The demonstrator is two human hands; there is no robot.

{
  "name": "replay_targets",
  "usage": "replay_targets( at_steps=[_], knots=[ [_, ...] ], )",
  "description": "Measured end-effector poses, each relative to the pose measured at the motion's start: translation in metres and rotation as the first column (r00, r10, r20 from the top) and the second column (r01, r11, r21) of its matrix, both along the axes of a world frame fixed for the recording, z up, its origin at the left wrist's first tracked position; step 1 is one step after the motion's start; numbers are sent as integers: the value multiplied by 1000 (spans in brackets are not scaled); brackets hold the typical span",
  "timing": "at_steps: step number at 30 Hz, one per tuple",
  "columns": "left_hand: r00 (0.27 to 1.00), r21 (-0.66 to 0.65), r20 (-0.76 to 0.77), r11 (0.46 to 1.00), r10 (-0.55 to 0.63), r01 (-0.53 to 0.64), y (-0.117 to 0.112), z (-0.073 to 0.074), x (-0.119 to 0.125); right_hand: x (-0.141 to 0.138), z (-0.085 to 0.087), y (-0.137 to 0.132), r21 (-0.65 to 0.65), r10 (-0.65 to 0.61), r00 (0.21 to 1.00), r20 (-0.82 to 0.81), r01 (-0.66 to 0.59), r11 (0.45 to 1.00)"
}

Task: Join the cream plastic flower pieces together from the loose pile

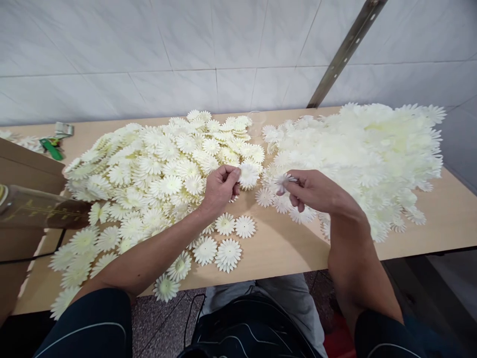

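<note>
A dark shirt (257, 330) fills bottom centre; mid-frame, the left hand (220, 189) pinches one flower (249, 175), the right hand (311, 190) another (284, 180); a stray flower (166, 287) overhanging the table (290, 251), lower left, could fall should the left forearm (160, 243) brush it.

flowers (171, 159) are yellowish-white, wall tiles (186, 35) grey-veined white.

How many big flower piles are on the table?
2: left pile, partly behind the left hand; right pile, partly behind the right hand. Any behind the box would be hidden.
</note>
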State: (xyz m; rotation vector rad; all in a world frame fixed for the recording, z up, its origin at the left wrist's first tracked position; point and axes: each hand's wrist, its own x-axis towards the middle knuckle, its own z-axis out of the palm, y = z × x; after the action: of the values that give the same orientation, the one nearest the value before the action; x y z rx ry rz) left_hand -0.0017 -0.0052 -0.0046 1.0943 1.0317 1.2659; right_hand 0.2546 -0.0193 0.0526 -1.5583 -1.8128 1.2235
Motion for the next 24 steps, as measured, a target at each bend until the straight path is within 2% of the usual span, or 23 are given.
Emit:
replay_targets(
  at_steps=[4, 8, 11, 14, 18, 21, 24],
  knots=[
    [999, 74, -46, 997, 26, -23, -2, -3, 2, 19, 9, -7, 86, -190, 966, 173, 177, 980],
    [996, 170, -82, 985, 36, -21, -5, -6, 4, 14, 18, -14, 310, -306, 938, 163, 245, 919],
    [991, 230, -129, 973, 34, -3, -9, -6, 5, -8, 13, -16, 325, -194, 978, 72, 161, 932],
    [985, 255, -170, 967, 23, 21, -13, -6, 5, -33, -4, -11, 318, -49, 999, 20, 40, 947],
    [984, 282, -179, 958, 0, 52, -15, -5, 5, -51, -24, -2, 331, -40, 999, -31, 48, 942],
    [983, 297, -183, 953, -4, 59, -15, -3, 6, -53, -29, 1, 302, -78, 995, -57, 92, 949],
    [984, 289, -180, 956, 2, 51, -14, -3, 6, -54, -29, 2, 305, -71, 997, -38, 79, 949]
  ],
)
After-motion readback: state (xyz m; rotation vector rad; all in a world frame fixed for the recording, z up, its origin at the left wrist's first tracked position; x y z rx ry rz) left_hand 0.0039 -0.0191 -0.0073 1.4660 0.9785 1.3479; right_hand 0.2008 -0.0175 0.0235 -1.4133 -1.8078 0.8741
